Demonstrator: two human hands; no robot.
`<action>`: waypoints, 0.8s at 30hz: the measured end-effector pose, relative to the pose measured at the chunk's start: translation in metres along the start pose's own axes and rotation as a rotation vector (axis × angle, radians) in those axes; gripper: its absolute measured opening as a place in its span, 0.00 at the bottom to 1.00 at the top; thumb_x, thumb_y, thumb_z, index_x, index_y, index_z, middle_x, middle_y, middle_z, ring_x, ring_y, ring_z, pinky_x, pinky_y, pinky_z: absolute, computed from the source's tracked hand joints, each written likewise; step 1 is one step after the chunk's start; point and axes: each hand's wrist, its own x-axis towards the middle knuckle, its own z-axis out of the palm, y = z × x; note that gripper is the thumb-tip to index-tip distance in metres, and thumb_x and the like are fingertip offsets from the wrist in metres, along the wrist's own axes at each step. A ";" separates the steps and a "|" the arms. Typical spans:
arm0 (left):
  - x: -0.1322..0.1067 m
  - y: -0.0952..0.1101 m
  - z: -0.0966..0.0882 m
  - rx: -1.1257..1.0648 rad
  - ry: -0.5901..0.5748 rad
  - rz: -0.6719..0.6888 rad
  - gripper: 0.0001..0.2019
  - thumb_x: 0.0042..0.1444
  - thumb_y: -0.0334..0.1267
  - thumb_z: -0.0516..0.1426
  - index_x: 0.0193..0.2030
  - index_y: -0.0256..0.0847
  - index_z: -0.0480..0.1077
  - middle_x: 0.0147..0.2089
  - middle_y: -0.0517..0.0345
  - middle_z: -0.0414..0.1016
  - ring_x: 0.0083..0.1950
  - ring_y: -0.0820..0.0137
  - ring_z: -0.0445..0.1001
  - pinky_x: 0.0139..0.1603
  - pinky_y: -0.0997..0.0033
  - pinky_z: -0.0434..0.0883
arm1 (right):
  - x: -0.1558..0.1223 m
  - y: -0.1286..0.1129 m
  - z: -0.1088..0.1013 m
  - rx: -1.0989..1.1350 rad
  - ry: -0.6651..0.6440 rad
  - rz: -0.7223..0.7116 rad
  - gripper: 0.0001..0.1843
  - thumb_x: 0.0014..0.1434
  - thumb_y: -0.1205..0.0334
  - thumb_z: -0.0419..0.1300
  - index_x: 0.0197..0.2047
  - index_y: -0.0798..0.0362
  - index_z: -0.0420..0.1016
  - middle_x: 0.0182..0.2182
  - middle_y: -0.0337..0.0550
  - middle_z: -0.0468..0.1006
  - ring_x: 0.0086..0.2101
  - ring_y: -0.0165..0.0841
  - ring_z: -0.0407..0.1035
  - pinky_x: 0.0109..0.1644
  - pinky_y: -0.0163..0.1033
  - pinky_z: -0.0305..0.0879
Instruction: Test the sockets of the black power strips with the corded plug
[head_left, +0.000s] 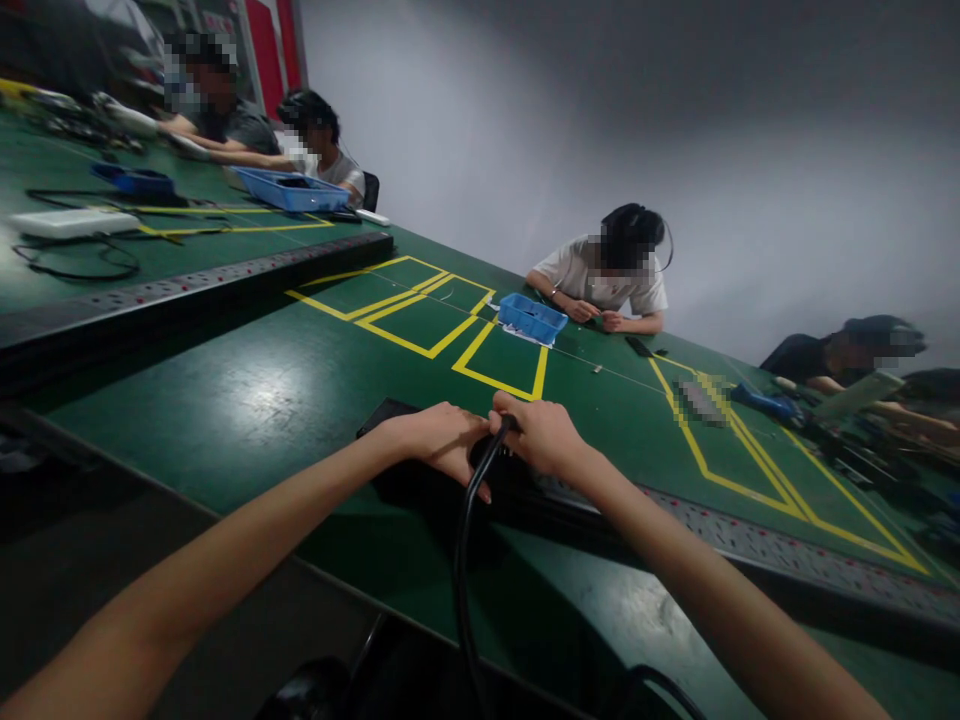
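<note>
A thick black power cable [471, 560] rises from the lower edge of the view to my right hand [544, 435], whose fingers are closed round its plug end. My left hand [439, 440] curves over the dark near end of a long power strip [720, 525], thumb on the near side and fingers on the far side. Both hands almost meet at the cable's end. The plug is mostly covered by my fingers, and I cannot tell whether it is in a socket. Beside my left wrist lies a flat black object [390, 412], partly hidden by the forearm.
Yellow tape outlines [431, 352] mark the green table [247, 380]. Another long strip [195, 285] crosses at left. A blue basket [532, 318] stands before a person [634, 260] opposite. Another blue tray [292, 190] and a white box [75, 222] with cables lie at left; other people sit further off.
</note>
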 end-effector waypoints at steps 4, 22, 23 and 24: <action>0.001 0.002 -0.002 0.008 -0.026 0.005 0.36 0.39 0.65 0.54 0.50 0.41 0.61 0.49 0.49 0.71 0.46 0.55 0.71 0.40 0.65 0.66 | -0.002 0.005 0.011 0.044 0.049 0.049 0.16 0.63 0.54 0.40 0.41 0.49 0.65 0.27 0.37 0.74 0.28 0.30 0.67 0.28 0.31 0.49; 0.001 0.004 -0.004 -0.042 -0.062 -0.023 0.28 0.42 0.62 0.55 0.43 0.44 0.66 0.43 0.57 0.72 0.42 0.62 0.72 0.40 0.71 0.65 | -0.009 -0.001 0.011 0.003 0.090 0.009 0.13 0.58 0.52 0.47 0.43 0.45 0.67 0.29 0.39 0.76 0.30 0.33 0.69 0.28 0.33 0.48; 0.002 0.003 -0.004 -0.047 -0.068 -0.038 0.27 0.41 0.62 0.56 0.42 0.44 0.67 0.41 0.57 0.73 0.41 0.62 0.72 0.39 0.71 0.64 | -0.009 -0.002 0.011 -0.006 0.086 0.001 0.13 0.58 0.52 0.48 0.43 0.45 0.66 0.29 0.39 0.76 0.30 0.34 0.69 0.28 0.34 0.49; 0.002 0.002 -0.003 -0.053 -0.073 -0.054 0.27 0.40 0.62 0.56 0.41 0.44 0.68 0.39 0.58 0.73 0.40 0.63 0.72 0.38 0.72 0.64 | -0.009 -0.002 0.012 -0.015 0.084 -0.005 0.13 0.57 0.52 0.48 0.43 0.45 0.66 0.29 0.39 0.76 0.29 0.34 0.69 0.28 0.34 0.49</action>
